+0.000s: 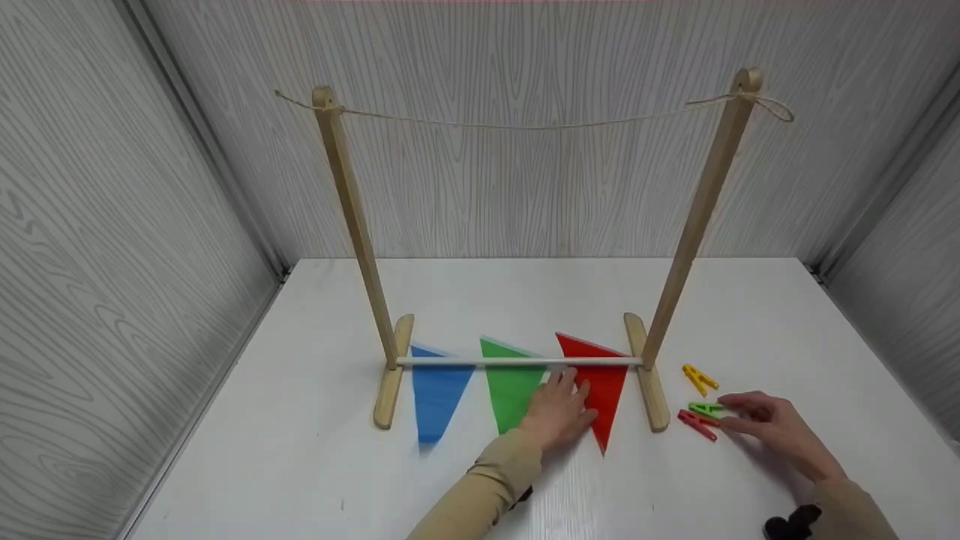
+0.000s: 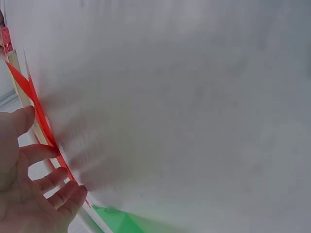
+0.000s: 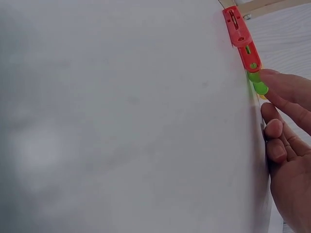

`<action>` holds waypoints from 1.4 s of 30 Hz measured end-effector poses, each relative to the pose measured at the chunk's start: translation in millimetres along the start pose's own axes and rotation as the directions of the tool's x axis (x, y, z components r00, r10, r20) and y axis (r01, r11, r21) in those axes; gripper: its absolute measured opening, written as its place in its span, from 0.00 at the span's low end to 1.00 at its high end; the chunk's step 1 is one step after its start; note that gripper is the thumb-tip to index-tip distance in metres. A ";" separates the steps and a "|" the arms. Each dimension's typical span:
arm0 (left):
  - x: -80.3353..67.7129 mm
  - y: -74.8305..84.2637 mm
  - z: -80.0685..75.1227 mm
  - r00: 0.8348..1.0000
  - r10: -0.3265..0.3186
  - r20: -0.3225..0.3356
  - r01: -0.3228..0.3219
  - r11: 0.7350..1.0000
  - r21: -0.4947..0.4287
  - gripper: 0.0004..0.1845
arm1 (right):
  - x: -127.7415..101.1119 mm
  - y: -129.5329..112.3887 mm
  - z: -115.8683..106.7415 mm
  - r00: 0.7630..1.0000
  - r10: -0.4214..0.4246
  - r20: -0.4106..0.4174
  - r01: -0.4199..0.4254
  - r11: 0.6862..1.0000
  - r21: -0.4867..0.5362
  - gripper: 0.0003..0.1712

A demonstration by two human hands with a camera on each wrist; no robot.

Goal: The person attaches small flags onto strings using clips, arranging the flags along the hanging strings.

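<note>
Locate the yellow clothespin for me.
In the head view, the yellow clothespin lies on the right side of the table, just beyond the green clothespin and right of the stand's right foot.

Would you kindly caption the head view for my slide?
Left hand on red pennant, right hand at green clothespin.

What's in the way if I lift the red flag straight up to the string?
The white bar crosses over the red flag near its top, and your left hand covers part of its edge. Nothing visible blocks the space between bar and string.
</note>
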State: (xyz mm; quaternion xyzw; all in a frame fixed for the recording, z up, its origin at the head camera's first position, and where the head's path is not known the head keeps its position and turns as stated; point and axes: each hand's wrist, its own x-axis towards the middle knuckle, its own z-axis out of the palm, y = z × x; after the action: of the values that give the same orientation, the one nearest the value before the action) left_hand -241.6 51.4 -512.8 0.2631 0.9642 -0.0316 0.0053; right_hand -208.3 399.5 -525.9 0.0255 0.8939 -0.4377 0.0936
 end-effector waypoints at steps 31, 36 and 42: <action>2.2 -8.4 2.3 0.988 -0.016 -0.152 -0.018 0.975 -0.223 0.19 | 2.5 -3.0 1.2 1.000 0.022 0.009 -0.022 0.999 -0.046 0.34; 2.7 -9.3 2.6 0.982 -0.018 -0.188 -0.025 0.975 -0.222 0.13 | 3.3 -5.4 0.6 0.999 0.033 0.011 -0.032 0.998 -0.057 0.34; 3.9 -10.1 3.8 0.978 -0.021 -0.209 -0.029 0.971 -0.236 0.09 | 4.9 -5.5 1.5 1.000 0.023 0.007 -0.022 0.996 -0.089 0.33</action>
State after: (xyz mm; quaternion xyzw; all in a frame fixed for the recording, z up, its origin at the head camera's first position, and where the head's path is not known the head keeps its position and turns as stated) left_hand -250.1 44.4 -516.1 0.2644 0.9557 0.1119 -0.0652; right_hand -213.6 394.8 -523.4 0.0295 0.9118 -0.3963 0.1034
